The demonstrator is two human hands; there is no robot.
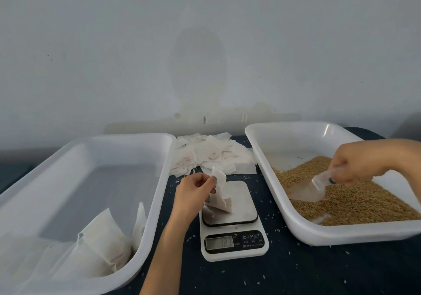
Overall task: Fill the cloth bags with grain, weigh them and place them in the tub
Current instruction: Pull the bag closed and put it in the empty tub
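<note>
Scoop going into grain, bag held open on scale.
L hand [193,191] pinches cloth bag [219,195] by its rim on scale [234,226]; R hand [355,167] grips scoop [312,187] in grain [355,201]. Bag looks thin, floppy, light w/ little inside; likely best held at the mouth.

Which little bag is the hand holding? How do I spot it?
Find the white digital kitchen scale in the middle of the dark table. On it stands one small white cloth bag, pinched by the left hand. Other bags lie in the pile behind or in the left white plastic tub.
</note>
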